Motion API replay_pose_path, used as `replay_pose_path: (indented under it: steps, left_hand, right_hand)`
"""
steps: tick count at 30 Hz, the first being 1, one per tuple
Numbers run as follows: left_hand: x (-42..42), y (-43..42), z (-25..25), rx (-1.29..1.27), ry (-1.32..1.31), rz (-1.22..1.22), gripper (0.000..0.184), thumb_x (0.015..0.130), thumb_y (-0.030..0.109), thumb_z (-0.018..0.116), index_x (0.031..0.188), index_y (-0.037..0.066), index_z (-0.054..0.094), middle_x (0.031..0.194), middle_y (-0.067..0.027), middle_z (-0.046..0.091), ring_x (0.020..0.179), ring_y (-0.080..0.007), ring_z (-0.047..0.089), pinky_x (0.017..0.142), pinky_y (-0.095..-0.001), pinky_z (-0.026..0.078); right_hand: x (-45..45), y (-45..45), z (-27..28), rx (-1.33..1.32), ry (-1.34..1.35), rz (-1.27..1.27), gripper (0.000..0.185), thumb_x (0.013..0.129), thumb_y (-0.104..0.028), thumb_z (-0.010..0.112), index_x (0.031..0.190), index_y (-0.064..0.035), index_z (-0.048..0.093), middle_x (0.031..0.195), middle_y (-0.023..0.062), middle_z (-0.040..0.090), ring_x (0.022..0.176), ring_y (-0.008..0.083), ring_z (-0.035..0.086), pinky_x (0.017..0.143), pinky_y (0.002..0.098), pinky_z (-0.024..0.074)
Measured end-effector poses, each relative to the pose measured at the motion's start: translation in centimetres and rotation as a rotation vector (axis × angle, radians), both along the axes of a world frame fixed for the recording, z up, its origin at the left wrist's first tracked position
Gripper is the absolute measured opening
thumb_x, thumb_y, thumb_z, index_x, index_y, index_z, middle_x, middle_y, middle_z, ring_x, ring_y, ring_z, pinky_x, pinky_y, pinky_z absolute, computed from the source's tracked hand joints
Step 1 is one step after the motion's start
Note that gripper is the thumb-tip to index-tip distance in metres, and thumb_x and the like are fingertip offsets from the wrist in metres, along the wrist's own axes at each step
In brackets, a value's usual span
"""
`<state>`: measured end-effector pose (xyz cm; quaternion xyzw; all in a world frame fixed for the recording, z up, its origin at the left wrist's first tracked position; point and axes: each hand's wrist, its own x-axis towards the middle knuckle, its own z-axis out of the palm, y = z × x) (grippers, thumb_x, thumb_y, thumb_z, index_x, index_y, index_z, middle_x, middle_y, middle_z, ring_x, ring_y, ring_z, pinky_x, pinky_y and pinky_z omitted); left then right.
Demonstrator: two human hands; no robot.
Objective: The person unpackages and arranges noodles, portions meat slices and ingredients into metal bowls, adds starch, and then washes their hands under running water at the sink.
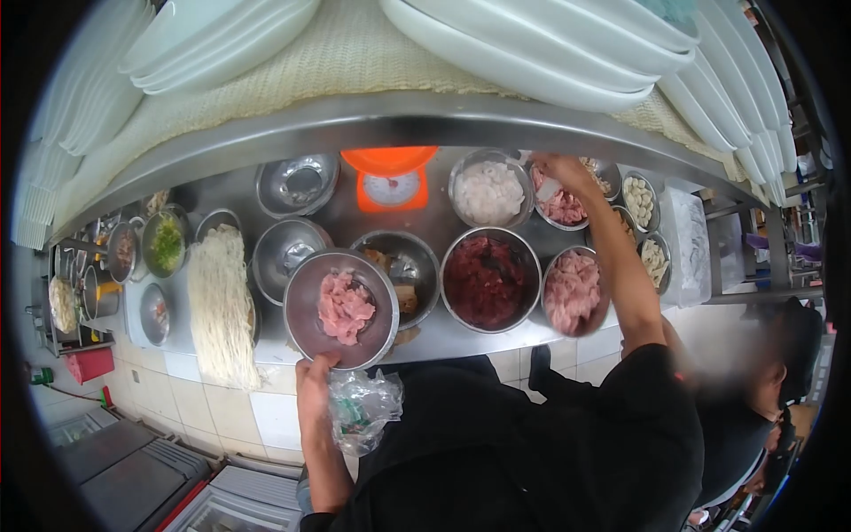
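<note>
My left hand (pixel 316 377) grips the near rim of a metal bowl (pixel 301 328) with pink pieces of raw meat (pixel 344 306) in it. The bowl sits at the counter's near edge, overlapping a bowl behind it. A crumpled clear plastic bag (pixel 365 408) hangs against that hand; whether the fingers hold it too I cannot tell. Across the counter, my right hand (pixel 560 168) reaches over a bowl of sliced reddish meat (pixel 563 208), its fingers curled. Something whitish shows below them, too unclear to name. To its left stands a bowl of white, translucent pieces (pixel 489 191).
Further bowls hold dark red meat (pixel 487 279) and pale pink meat (pixel 572 288). An orange scale (pixel 390 182) stands at the back. Noodles (pixel 222 301) drape over the counter's near edge. A shelf (pixel 372 115) with stacked white dishes (pixel 550 49) overhangs the counter. Another person (pixel 753 381) is at right.
</note>
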<state>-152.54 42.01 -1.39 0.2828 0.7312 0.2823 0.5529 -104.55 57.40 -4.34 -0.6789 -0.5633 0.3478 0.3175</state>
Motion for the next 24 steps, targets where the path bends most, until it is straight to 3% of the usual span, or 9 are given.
replay_pose_path:
  steps: [2,4,8,10,11,13,14,16,24]
  left_hand:
    - [0.4,0.0,0.3,-0.003,0.004,0.005,0.031,0.071,0.024,0.058,0.084,-0.004,0.058,0.089,-0.0096,0.049,0.086,-0.0187,0.048,0.080,-0.0270,0.035]
    - [0.9,-0.1,0.7,0.002,0.018,0.020,0.031,0.071,0.024,0.058,0.084,-0.004,0.058,0.089,-0.0095,0.049,0.085,-0.0187,0.047,0.080,-0.0270,0.035]
    - [1.2,-0.2,0.4,0.024,0.035,-0.022,0.031,0.071,0.025,0.058,0.083,-0.004,0.059,0.089,-0.0092,0.049,0.085,-0.0184,0.047,0.079,-0.0269,0.035]
    - [1.6,-0.2,0.5,0.030,0.038,-0.022,0.031,0.071,0.026,0.057,0.083,-0.004,0.059,0.088,-0.0089,0.049,0.084,-0.0185,0.047,0.078,-0.0270,0.035]
    - [1.7,-0.2,0.5,0.031,0.040,-0.027,0.031,0.071,0.026,0.057,0.083,-0.004,0.059,0.088,-0.0089,0.049,0.084,-0.0185,0.047,0.078,-0.0270,0.035]
    - [1.7,-0.2,0.4,0.032,0.044,-0.070,0.032,0.072,0.026,0.057,0.083,-0.003,0.059,0.088,-0.0087,0.049,0.084,-0.0186,0.047,0.078,-0.0270,0.035]
    - [1.9,-0.2,0.3,0.033,0.046,-0.073,0.032,0.072,0.026,0.057,0.083,-0.003,0.059,0.088,-0.0087,0.049,0.084,-0.0186,0.047,0.078,-0.0270,0.035]
    - [2.0,-0.2,0.2,0.036,0.023,-0.066,0.032,0.072,0.027,0.057,0.084,-0.003,0.059,0.088,-0.0085,0.049,0.084,-0.0187,0.047,0.079,-0.0272,0.035]
    - [3.2,-0.1,1.0,0.016,0.041,-0.015,0.033,0.072,0.027,0.057,0.084,-0.003,0.059,0.090,-0.0086,0.050,0.086,-0.0185,0.048,0.080,-0.0274,0.036]
  right_hand:
    - [-0.3,-0.4,0.6,-0.122,0.262,-0.075,0.032,0.081,-0.029,0.054,0.095,-0.0002,0.058,0.093,0.0158,0.061,0.074,0.0234,0.059,0.055,0.0296,0.0433]
    - [-1.4,-1.5,0.9,0.144,1.025,-0.216,0.020,0.080,-0.019,0.052,0.086,-0.0010,0.058,0.080,0.0137,0.062,0.063,0.0186,0.056,0.044,0.0263,0.0355]
    - [0.3,-1.2,-1.0,0.029,1.247,-0.216,0.020,0.076,-0.017,0.056,0.086,-0.0008,0.060,0.076,0.0114,0.063,0.060,0.0196,0.056,0.042,0.0292,0.0359]
    - [0.5,-0.6,-2.5,-0.079,0.502,-0.247,0.029,0.071,-0.024,0.064,0.090,-0.0016,0.061,0.077,0.0123,0.063,0.066,0.0214,0.059,0.048,0.0321,0.0430]
    - [-0.5,-0.8,-1.8,-0.076,0.505,-0.251,0.029,0.071,-0.024,0.064,0.090,-0.0016,0.061,0.077,0.0123,0.063,0.066,0.0214,0.059,0.048,0.0321,0.0430]
    - [-2.6,-1.5,-0.5,-0.128,-0.431,0.065,0.034,0.068,-0.024,0.067,0.094,-0.0030,0.062,0.084,0.0155,0.063,0.076,0.0243,0.062,0.062,0.0355,0.0497]
    - [-3.2,-1.9,-0.8,-0.127,-0.428,0.063,0.034,0.068,-0.024,0.067,0.094,-0.0030,0.062,0.084,0.0155,0.063,0.076,0.0243,0.062,0.062,0.0355,0.0497]
    - [-4.0,-2.4,-1.9,-0.215,-0.911,0.327,0.030,0.067,-0.027,0.070,0.089,-0.0075,0.065,0.093,0.0144,0.062,0.092,0.0268,0.059,0.081,0.0366,0.0474]
    - [-2.6,-1.6,-3.4,-0.118,-0.820,0.487,0.026,0.068,-0.018,0.069,0.091,-0.0058,0.065,0.089,0.0128,0.064,0.087,0.0285,0.060,0.077,0.0365,0.0487]
